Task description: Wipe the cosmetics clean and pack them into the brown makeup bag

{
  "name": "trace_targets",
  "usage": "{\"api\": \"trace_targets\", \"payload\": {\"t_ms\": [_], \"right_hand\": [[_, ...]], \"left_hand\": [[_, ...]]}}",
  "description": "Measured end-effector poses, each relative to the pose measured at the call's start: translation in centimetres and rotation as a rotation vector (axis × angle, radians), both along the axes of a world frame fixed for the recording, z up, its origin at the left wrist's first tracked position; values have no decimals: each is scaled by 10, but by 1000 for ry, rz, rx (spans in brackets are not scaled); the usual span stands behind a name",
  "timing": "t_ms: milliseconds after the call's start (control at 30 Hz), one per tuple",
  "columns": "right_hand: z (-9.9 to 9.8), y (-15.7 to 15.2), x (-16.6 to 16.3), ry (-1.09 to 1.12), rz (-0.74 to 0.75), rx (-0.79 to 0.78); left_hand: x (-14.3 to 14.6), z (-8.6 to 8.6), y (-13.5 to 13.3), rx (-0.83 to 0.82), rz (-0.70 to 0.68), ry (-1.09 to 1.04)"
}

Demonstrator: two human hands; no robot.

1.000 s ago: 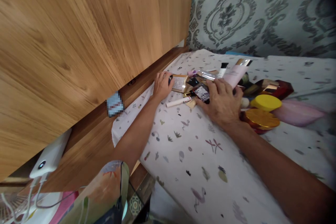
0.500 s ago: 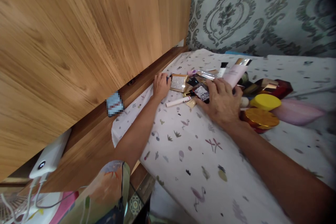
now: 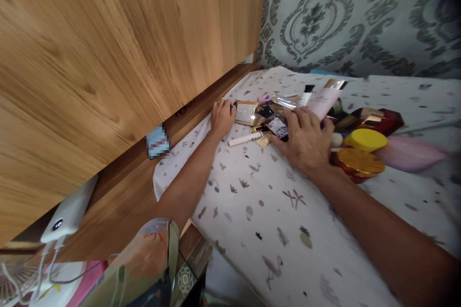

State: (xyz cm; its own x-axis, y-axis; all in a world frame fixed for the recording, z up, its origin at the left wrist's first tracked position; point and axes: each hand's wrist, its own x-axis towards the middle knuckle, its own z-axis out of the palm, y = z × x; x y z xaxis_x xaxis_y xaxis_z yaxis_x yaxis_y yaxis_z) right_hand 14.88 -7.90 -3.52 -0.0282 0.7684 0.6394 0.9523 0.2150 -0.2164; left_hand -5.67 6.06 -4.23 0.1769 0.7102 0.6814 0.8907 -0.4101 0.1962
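My left hand (image 3: 222,118) is at the left end of a pile of cosmetics, its fingers bent and close together. They meet the edge of a glittery, gold-framed case (image 3: 246,112); a small dark bit shows at the fingertips, too small to name. Fingers apart, my right hand (image 3: 306,138) lies over the pile's middle. Its thumb and forefinger border a dark packet with white print (image 3: 278,126); what is under the palm is hidden. Between the hands lies a white tube (image 3: 245,139). Behind the right hand a pale pink tube (image 3: 323,101) leans up.
Right of the pile are a yellow lid (image 3: 365,139), an amber-lidded jar (image 3: 360,161), a pink pointed item (image 3: 408,153) and a dark red bottle (image 3: 391,122). Wooden panel (image 3: 144,33) rises at left; a white power bank (image 3: 70,213) with cables stands below it. Printed cloth (image 3: 266,211) covers the surface.
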Motion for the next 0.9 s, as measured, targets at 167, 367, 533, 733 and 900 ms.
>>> {"api": "trace_targets", "payload": {"t_ms": [167,367,533,733,900], "right_hand": [[-2,1,1,9,4,18],[-2,1,2,-2,9,31],[-3,2,2,-3,11,34],[-5,5,3,-5,18,39],[-6,5,3,-23,5,43]], "left_hand": [[0,1,0,-19,1,13],[0,1,-1,-5,8,19],[1,5,-5,-43,40,42],[2,11,-11,-79,60,74],[2,10,-11,-75,51,71]]}}
